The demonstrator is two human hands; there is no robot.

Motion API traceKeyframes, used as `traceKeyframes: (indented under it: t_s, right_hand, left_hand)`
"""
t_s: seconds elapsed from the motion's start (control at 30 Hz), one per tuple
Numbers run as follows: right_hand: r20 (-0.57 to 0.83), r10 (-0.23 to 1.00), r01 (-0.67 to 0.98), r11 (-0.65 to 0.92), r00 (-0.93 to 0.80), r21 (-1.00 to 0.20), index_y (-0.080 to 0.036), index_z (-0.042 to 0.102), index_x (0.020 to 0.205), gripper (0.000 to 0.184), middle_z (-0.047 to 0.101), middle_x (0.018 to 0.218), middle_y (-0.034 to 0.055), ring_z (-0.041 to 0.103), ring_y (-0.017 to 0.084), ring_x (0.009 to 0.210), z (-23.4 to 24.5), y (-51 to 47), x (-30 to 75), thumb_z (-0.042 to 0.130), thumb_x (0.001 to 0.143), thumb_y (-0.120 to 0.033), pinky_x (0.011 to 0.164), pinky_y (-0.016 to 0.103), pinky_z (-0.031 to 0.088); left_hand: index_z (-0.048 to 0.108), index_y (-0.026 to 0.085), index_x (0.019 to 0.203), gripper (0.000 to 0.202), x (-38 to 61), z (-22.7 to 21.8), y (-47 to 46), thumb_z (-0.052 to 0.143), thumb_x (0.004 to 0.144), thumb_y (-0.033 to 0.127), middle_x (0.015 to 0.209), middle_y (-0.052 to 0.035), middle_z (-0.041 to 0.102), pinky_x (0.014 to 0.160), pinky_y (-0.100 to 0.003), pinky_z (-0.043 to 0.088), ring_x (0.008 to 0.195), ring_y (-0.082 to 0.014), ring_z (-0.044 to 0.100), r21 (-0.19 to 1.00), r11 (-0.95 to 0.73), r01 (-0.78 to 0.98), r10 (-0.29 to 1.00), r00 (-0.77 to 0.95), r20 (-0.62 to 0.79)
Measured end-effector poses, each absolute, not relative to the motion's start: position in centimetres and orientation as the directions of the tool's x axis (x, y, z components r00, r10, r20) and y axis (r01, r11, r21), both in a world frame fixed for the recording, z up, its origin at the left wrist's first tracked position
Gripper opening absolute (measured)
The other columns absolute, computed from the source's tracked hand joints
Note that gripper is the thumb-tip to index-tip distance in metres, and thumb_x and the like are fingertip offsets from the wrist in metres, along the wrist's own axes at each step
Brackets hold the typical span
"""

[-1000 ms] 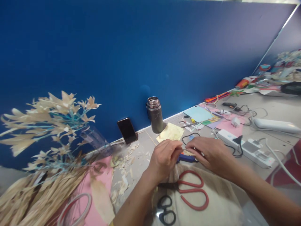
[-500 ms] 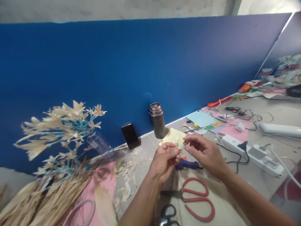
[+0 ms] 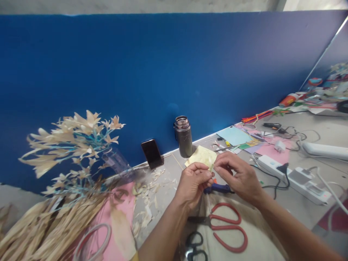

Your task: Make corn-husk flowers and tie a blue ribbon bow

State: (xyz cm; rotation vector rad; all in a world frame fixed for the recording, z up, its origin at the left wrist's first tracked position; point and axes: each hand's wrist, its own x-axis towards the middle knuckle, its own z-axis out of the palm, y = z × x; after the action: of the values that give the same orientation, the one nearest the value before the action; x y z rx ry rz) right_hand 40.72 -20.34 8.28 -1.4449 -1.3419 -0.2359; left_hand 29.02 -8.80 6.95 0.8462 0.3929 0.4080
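Observation:
My left hand (image 3: 194, 181) is closed in a pinch, thumb against fingers, around something small and pale that I cannot make out. Close beside it, my right hand (image 3: 236, 174) has thumb and index finger drawn together at the same spot; any piece between them is too small to name. Behind the fingertips lies a yellow sheet of paper (image 3: 199, 155). A blue tool (image 3: 220, 187) is partly hidden under the hands. Below them rest red-handled scissors (image 3: 228, 226) and smaller black-handled scissors (image 3: 194, 244).
A dark open flask (image 3: 185, 139) and a phone (image 3: 152, 154) stand by the blue partition (image 3: 136, 72). Pale flowers (image 3: 81, 134) and dried husks (image 3: 54, 224) fill the left. At right are a power strip (image 3: 296, 179), cables and coloured paper (image 3: 235, 136). Shavings (image 3: 152, 185) litter the table.
My right thumb and index finger have drawn together, close to my left fingertips. The view has shifted slightly; the things on the table stay put.

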Motion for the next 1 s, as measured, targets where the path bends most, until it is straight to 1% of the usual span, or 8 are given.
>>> traceKeyframes:
  t_s: [0.1, 0.3, 0.43, 0.6, 0.77, 0.87, 1.0]
  right_hand:
    - [0.705, 0.595, 0.776, 0.203, 0.386, -0.597, -0.022, 0.062, 0.081, 0.014, 0.068, 0.082, 0.0043, 0.063, 0.018, 0.072, 8.3, -20.4, 40.6, 0.058, 0.092, -0.014, 0.057, 0.028, 0.046]
    - [0.684, 0.594, 0.762, 0.175, 0.424, -0.624, -0.021, 0.062, 0.081, 0.012, 0.066, 0.082, 0.0036, 0.06, 0.016, 0.07, 8.2, -20.5, 40.6, 0.059, 0.091, -0.015, 0.059, 0.028, 0.046]
    - [0.701, 0.576, 0.78, 0.166, 0.42, -0.603, -0.021, 0.062, 0.08, 0.013, 0.065, 0.081, 0.0031, 0.058, 0.015, 0.068, 8.0, -20.4, 40.5, 0.058, 0.09, -0.014, 0.059, 0.028, 0.046]
    - [0.721, 0.573, 0.823, 0.136, 0.389, -0.552, -0.022, 0.061, 0.082, 0.012, 0.065, 0.083, 0.0037, 0.056, 0.016, 0.068, 7.4, -20.2, 40.4, 0.057, 0.091, -0.014, 0.059, 0.029, 0.045]
    - [0.734, 0.578, 0.849, 0.13, 0.355, -0.513, -0.022, 0.061, 0.086, 0.013, 0.065, 0.084, 0.004, 0.056, 0.017, 0.07, 7.2, -20.2, 40.3, 0.056, 0.091, -0.012, 0.061, 0.03, 0.045]
    - [0.736, 0.576, 0.849, 0.128, 0.357, -0.512, -0.022, 0.061, 0.086, 0.013, 0.064, 0.084, 0.0039, 0.056, 0.017, 0.069, 7.3, -20.2, 40.3, 0.056, 0.091, -0.011, 0.062, 0.03, 0.045]
    - [0.745, 0.567, 0.856, 0.128, 0.352, -0.502, -0.022, 0.06, 0.085, 0.014, 0.064, 0.083, 0.0034, 0.055, 0.016, 0.069, 7.2, -20.2, 40.3, 0.056, 0.092, -0.011, 0.062, 0.03, 0.044]
  left_hand:
    - [0.067, 0.012, 0.077, 0.043, 29.1, 6.9, -9.0, 0.097, 0.05, 0.024, 0.064, -0.0051, 0.073, 0.052, -0.018, 0.046, 0.05, -0.0092, 0.062, 0.801, 0.565, -0.196, 0.524, 0.836, -0.166]
    - [0.071, 0.011, 0.075, 0.039, 29.2, 6.9, -9.3, 0.096, 0.048, 0.024, 0.066, -0.0065, 0.074, 0.052, -0.021, 0.048, 0.051, -0.0108, 0.062, 0.804, 0.563, -0.192, 0.549, 0.814, -0.19]
    - [0.073, 0.01, 0.075, 0.036, 29.1, 7.1, -9.5, 0.095, 0.05, 0.022, 0.065, -0.0055, 0.073, 0.054, -0.023, 0.05, 0.053, -0.0126, 0.064, 0.835, 0.514, -0.196, 0.597, 0.781, -0.184]
    - [0.074, 0.009, 0.078, 0.029, 29.1, 7.2, -9.6, 0.089, 0.057, 0.023, 0.069, -0.0083, 0.075, 0.056, -0.025, 0.051, 0.057, -0.0145, 0.066, 0.864, 0.458, -0.21, 0.641, 0.751, -0.157]
    - [0.075, 0.011, 0.081, 0.021, 29.1, 6.8, -9.5, 0.082, 0.064, 0.021, 0.071, -0.0086, 0.075, 0.059, -0.027, 0.052, 0.057, -0.0143, 0.065, 0.889, 0.4, -0.224, 0.665, 0.739, -0.113]
    - [0.076, 0.011, 0.081, 0.018, 29.0, 6.7, -9.4, 0.078, 0.067, 0.022, 0.072, -0.0094, 0.075, 0.057, -0.027, 0.052, 0.059, -0.0155, 0.066, 0.908, 0.359, -0.218, 0.681, 0.726, -0.095]
    - [0.076, 0.011, 0.082, 0.021, 29.0, 6.9, -9.5, 0.077, 0.07, 0.028, 0.072, -0.0093, 0.073, 0.052, -0.026, 0.052, 0.063, -0.0179, 0.066, 0.926, 0.315, -0.207, 0.684, 0.726, -0.071]
